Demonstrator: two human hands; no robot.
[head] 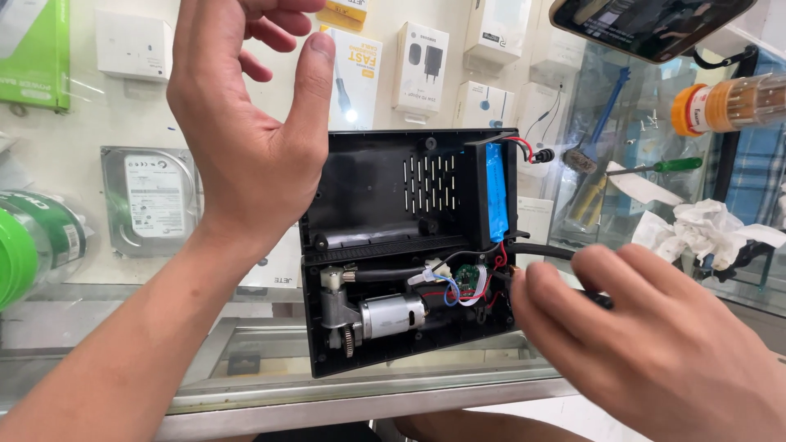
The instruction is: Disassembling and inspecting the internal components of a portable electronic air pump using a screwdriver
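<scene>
Risk: right hand (655,344), fingers curled at the opened black plastic casing (409,245), may snag thin coloured wires (467,286); left hand (246,139) hovers spread, steadying nothing.

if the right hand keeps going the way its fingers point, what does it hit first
Probably the small green circuit board and its wires inside the opened black plastic casing; the right hand points left toward them, though depth is unclear.

Left hand (246,139), right hand (655,344): bare, forearms unsleeved, ringless.
</scene>
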